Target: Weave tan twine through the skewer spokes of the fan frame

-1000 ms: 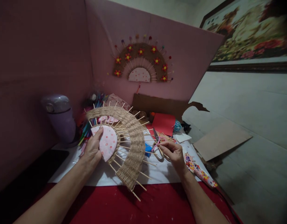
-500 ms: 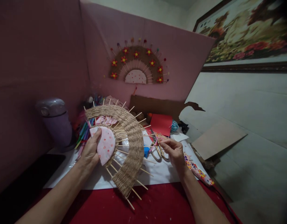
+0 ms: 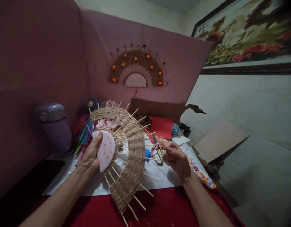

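Note:
My left hand [image 3: 91,155] grips a woven fan [image 3: 134,148] by its half-round base [image 3: 107,151], white-pink with red dots, thumb lying on top. Brown twine runs in a wide arc between thin wooden sticks, whose bare ends poke out past the weave. The fan is tilted, its arc toward the right. My right hand [image 3: 175,156] is closed, thumb and fingers pressed together, to the right of the stick ends; whatever is in it is too small to make out. Just behind that hand lie gold-handled scissors [image 3: 157,154] on a white sheet [image 3: 159,179].
A purple tumbler [image 3: 56,126] stands left beside colourful pipe cleaners [image 3: 82,138]. Red paper [image 3: 162,126], blue yarn [image 3: 175,128] and loose sticks lie behind. A finished fan with red flowers [image 3: 136,63] hangs on the pink board. A flower-patterned tool [image 3: 203,176] lies at right.
The fan has tipped slightly, its lower end swinging left and down. My right hand has curled its fingers in more tightly and dropped a little. The view has shifted slightly.

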Available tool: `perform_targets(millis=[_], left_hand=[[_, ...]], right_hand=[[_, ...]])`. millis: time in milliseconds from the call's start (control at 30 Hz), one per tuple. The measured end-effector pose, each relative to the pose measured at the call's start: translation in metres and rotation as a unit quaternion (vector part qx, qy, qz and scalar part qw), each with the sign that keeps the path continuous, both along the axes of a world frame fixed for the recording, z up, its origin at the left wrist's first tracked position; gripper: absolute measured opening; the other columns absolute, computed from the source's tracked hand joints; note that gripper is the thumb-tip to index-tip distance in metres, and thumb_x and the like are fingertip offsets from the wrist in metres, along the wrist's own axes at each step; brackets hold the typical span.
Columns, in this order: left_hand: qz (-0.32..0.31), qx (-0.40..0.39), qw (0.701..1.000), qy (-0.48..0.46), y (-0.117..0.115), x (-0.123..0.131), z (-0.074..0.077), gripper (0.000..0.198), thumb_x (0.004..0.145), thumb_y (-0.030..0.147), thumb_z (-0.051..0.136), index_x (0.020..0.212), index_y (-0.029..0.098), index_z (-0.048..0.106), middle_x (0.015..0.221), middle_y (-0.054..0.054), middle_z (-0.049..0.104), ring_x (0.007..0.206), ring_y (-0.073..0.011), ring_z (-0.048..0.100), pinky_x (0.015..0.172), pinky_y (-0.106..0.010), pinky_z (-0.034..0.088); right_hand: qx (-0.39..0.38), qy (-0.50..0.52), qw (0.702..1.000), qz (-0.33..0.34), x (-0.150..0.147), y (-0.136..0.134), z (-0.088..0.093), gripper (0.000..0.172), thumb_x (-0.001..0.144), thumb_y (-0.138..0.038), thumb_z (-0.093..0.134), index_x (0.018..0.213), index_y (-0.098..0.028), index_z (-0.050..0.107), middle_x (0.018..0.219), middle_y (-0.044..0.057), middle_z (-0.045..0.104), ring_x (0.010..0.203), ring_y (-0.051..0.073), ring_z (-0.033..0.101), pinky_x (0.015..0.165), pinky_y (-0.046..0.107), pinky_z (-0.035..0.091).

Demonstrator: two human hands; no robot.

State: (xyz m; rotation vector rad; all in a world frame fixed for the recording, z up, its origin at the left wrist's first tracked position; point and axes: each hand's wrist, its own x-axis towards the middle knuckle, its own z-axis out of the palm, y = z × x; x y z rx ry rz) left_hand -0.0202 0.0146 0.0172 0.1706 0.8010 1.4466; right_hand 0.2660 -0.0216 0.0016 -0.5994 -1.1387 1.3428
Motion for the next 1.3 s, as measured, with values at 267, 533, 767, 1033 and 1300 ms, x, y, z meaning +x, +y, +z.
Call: perform_targets(millis=[267,533,767,1033,1300], left_hand=[[-0.001,0.016,1.000,-0.002,-0.002,0.001,-0.001,0.027,0.077,0.023,0.059,0.103,0.014,0.059,0.068,-0.006,0.068,0.054,-0.0165,0.064,0.057,-0.029,0.056],[-0.014,0.043,0.999,0.023,0.002,0.001,-0.005,0.019,0.077,0.020,0.058,0.095,0.013,0.061,0.065,-0.008,0.068,0.053,-0.0184,0.064,0.056,-0.030,0.055],[-0.015,0.043,0.998,0.033,0.001,0.002,-0.005,0.009,0.079,0.019,0.055,0.081,0.013,0.061,0.063,-0.008,0.067,0.051,-0.0186,0.064,0.053,-0.030,0.056],[0.009,0.061,0.997,0.054,0.005,-0.001,-0.008,0.009,0.078,0.020,0.057,0.081,0.012,0.061,0.066,-0.007,0.068,0.053,-0.0179,0.064,0.051,-0.030,0.055],[0.037,0.063,0.993,0.090,0.008,-0.004,-0.007,0.007,0.076,0.019,0.060,0.079,0.013,0.061,0.063,-0.005,0.067,0.048,-0.0150,0.062,0.050,-0.026,0.054]], right_hand=[[-0.010,-0.085,0.996,0.011,-0.009,0.002,-0.010,0.013,0.063,-0.023,0.069,0.075,-0.016,0.069,0.041,-0.008,0.036,0.038,0.002,0.020,0.039,0.020,0.013],[0.004,-0.149,0.989,0.016,-0.015,0.001,-0.018,0.012,0.067,-0.025,0.069,0.076,-0.017,0.070,0.049,-0.004,0.044,0.044,0.004,0.027,0.041,0.021,0.017],[0.022,-0.195,0.980,0.007,-0.018,-0.002,-0.010,0.015,0.066,-0.026,0.070,0.077,-0.016,0.072,0.050,-0.002,0.049,0.046,0.004,0.034,0.042,0.019,0.025],[0.043,-0.224,0.973,-0.045,-0.012,-0.005,-0.005,0.016,0.066,-0.029,0.069,0.076,-0.017,0.072,0.054,0.001,0.056,0.046,0.007,0.040,0.041,0.020,0.029],[0.086,-0.246,0.963,-0.069,-0.001,-0.004,-0.001,0.009,0.069,-0.025,0.065,0.074,-0.018,0.069,0.053,-0.002,0.055,0.041,0.004,0.036,0.039,0.018,0.027]])
